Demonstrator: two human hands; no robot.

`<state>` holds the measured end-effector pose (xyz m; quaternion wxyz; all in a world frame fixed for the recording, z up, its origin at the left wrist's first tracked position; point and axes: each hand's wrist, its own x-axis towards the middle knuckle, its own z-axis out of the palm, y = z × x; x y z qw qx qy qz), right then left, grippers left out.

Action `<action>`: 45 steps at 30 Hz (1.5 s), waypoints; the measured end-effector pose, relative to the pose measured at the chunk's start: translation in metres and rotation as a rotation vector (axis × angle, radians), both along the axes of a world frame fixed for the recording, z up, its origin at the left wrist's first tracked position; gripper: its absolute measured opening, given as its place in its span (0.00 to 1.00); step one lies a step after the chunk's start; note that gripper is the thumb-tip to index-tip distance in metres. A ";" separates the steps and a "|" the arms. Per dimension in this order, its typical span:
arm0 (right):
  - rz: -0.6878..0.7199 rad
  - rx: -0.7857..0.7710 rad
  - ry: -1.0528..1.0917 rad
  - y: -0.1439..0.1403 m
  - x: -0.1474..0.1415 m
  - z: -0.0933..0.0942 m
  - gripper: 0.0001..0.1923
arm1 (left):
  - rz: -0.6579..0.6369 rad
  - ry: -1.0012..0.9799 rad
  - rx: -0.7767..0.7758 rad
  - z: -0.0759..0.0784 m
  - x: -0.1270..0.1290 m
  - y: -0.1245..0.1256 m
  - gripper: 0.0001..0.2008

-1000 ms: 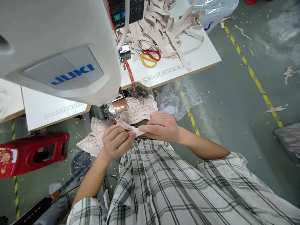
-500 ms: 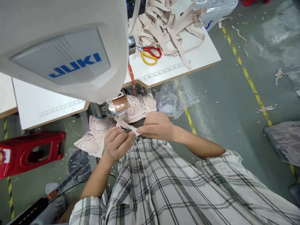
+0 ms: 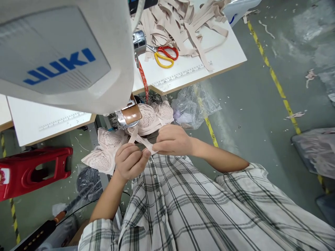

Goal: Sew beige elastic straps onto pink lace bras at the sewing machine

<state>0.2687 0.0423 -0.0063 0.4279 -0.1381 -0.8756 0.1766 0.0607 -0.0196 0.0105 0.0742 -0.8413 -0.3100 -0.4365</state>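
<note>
Both my hands pinch a narrow beige strap (image 3: 143,142) close to my chest. My left hand (image 3: 129,161) grips its near end, and my right hand (image 3: 172,140) holds it just to the right. The strap leads up to a pale pink lace bra (image 3: 149,118) lying under the head of a white sewing machine (image 3: 65,55). A second lace cup (image 3: 104,153) hangs down to the left of my left hand. The needle area is hidden behind the machine's brown end piece (image 3: 130,115).
A white table (image 3: 225,59) behind the machine carries a heap of beige straps (image 3: 183,24) and red-and-yellow scissors (image 3: 163,57). A crumpled clear plastic bag (image 3: 193,106) lies under the table edge. A red stool (image 3: 34,170) stands on the left floor; yellow floor tape (image 3: 277,87) runs on the right.
My hands stay pinched on the strap and have shifted slightly up and left in view. The camera has tilted, so the machine head fills more of the upper left.
</note>
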 end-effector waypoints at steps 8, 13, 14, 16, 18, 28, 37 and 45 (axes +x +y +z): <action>0.032 0.017 -0.048 0.002 0.003 0.003 0.07 | -0.034 -0.021 0.005 -0.002 0.002 0.001 0.09; 0.034 -0.008 -0.080 -0.001 0.003 0.001 0.11 | -0.044 -0.034 0.020 -0.005 0.002 -0.001 0.09; 0.029 -0.018 -0.072 -0.001 0.003 0.000 0.12 | -0.045 -0.032 0.020 -0.006 0.001 -0.002 0.09; 0.025 -0.042 -0.043 -0.002 0.003 -0.002 0.13 | -0.050 -0.027 0.020 -0.006 0.001 -0.002 0.09; 0.026 -0.060 -0.001 -0.003 0.003 -0.003 0.11 | -0.058 -0.023 0.014 -0.005 0.000 -0.003 0.09; 0.043 -0.060 -0.048 -0.003 0.004 -0.004 0.15 | -0.065 -0.025 0.020 -0.005 0.001 -0.002 0.09; 0.021 -0.060 0.022 -0.006 0.001 -0.007 0.13 | -0.077 -0.049 0.019 -0.010 -0.002 -0.004 0.09; -0.133 -0.707 -0.134 -0.008 0.016 -0.002 0.13 | 0.287 -0.251 -0.434 -0.039 0.015 -0.022 0.30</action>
